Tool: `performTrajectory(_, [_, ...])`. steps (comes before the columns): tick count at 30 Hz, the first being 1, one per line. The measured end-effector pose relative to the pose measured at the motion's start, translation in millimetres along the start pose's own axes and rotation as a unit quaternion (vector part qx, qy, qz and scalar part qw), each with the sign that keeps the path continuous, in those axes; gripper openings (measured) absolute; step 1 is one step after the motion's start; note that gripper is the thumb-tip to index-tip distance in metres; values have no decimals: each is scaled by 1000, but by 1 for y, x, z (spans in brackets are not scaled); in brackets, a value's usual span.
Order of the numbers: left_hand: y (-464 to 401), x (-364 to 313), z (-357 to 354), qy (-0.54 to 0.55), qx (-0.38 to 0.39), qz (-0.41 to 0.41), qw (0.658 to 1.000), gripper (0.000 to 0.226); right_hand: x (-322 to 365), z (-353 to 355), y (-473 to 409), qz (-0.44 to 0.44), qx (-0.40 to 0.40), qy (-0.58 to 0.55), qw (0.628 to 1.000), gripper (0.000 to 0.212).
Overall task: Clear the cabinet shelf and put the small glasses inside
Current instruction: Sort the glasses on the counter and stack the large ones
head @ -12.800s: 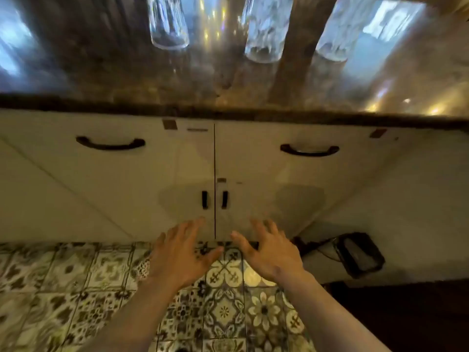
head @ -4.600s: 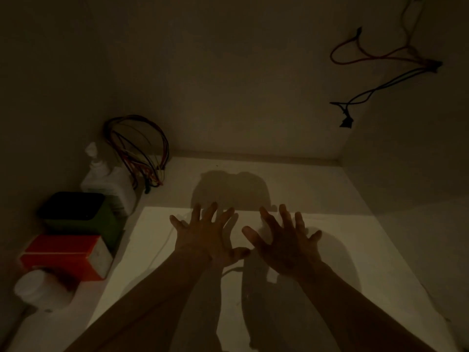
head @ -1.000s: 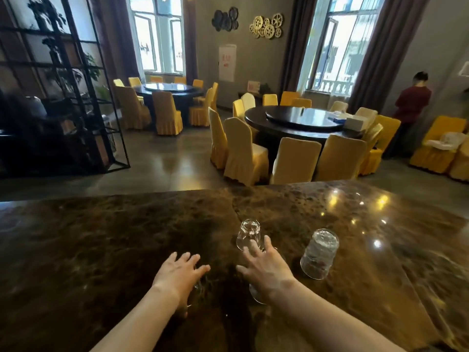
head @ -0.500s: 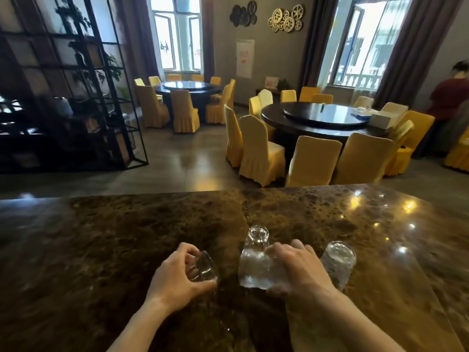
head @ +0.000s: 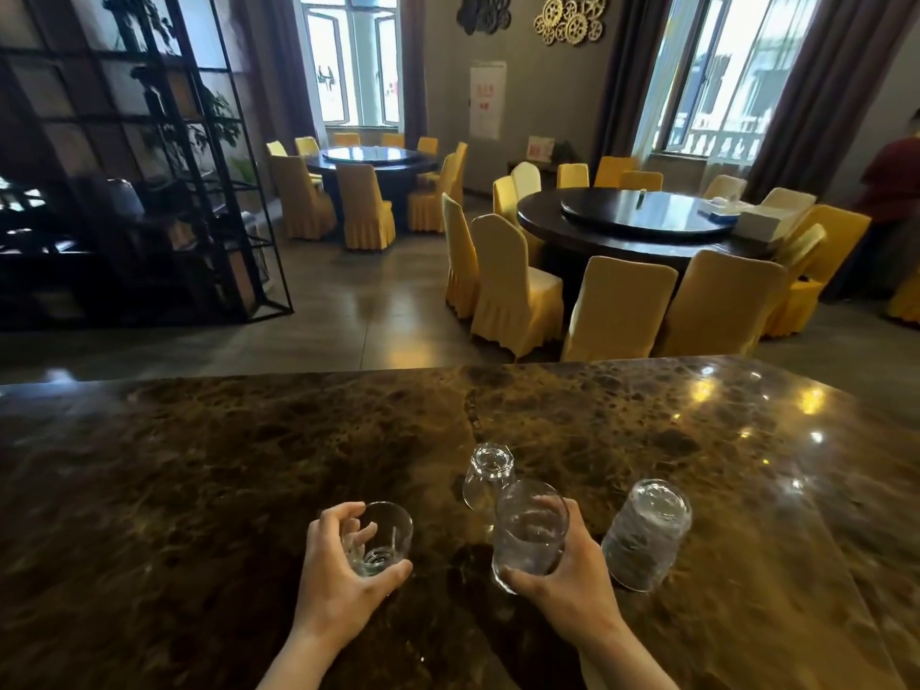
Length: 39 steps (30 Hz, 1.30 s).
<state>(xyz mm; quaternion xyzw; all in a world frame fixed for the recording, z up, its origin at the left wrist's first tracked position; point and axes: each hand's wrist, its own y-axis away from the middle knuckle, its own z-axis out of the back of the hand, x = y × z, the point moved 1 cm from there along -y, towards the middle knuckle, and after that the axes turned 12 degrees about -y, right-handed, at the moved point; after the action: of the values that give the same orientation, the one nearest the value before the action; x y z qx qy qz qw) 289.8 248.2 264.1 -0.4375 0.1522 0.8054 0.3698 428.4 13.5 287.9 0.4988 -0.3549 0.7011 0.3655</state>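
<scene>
My left hand [head: 343,575] holds a small clear glass [head: 381,537] above the dark marble counter [head: 199,470], tilted with its mouth facing away from me. My right hand [head: 572,575] grips a taller clear glass [head: 528,532], also lifted and tilted. Two more glasses stand upside down on the counter: a small one [head: 487,473] just behind my right hand and a textured tumbler [head: 647,532] to its right. The cabinet is out of view below the counter.
Beyond the counter's far edge lies a dining room with round dark tables [head: 642,224] and yellow-covered chairs [head: 513,286]. A black metal shelf unit [head: 149,156] stands at the left. A person in red [head: 896,181] stands at the far right.
Both hands have closed on glasses, lifted them off the counter and turned them from upside down towards mouth-up.
</scene>
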Motion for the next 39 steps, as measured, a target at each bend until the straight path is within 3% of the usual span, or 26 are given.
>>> performTrajectory(6, [1, -3, -6, -30, 10, -16, 999, 89, -5, 3, -6, -16, 35, 4, 999, 85])
performTrajectory(9, [5, -9, 3, -86, 35, -9, 996, 104, 9, 11, -4, -48, 74, 6, 996, 103])
performTrajectory(12, [2, -29, 17, -141, 27, -47, 989, 118, 32, 43, -3, -32, 78, 98, 992, 115])
performTrajectory(14, [-14, -58, 21, -163, -13, -122, 979, 99, 54, 72, -9, 46, 65, 189, 979, 104])
performTrajectory(17, [-52, -120, 3, -236, 8, -248, 940, 68, 80, 103, -29, 113, 121, 426, 890, 97])
performTrajectory(20, [-87, -162, -43, -386, 166, -306, 854, 84, 79, 104, -51, 61, 242, 609, 753, 82])
performTrajectory(23, [-105, -170, -83, -529, 271, -307, 743, 103, 68, 96, -61, 19, 303, 694, 653, 50])
performTrajectory(25, [-114, -164, -93, -559, 300, -295, 714, 103, 61, 92, -65, 28, 308, 723, 618, 41])
performTrajectory(28, [-125, -154, -100, -579, 302, -308, 692, 87, 52, 93, -70, 70, 297, 734, 607, 33])
performTrajectory(30, [-129, -149, -104, -571, 283, -327, 698, 68, 52, 100, -74, 90, 290, 715, 630, 30])
performTrajectory(32, [-134, -143, -105, -546, 251, -331, 727, 57, 52, 118, -77, 98, 267, 656, 699, 36])
performTrajectory(34, [-140, -137, -103, -478, 226, -290, 798, 56, 48, 143, -77, 82, 215, 541, 809, 51])
performTrajectory(36, [-146, -133, -101, -366, 194, -223, 883, 60, 40, 161, -69, 32, 108, 371, 922, 64])
performTrajectory(37, [-149, -132, -101, -303, 173, -185, 919, 63, 34, 163, -63, -5, 48, 264, 963, 67])
performTrajectory(39, [-156, -136, -104, -191, 137, -116, 965, 68, 15, 157, -52, -78, -36, 63, 994, 73])
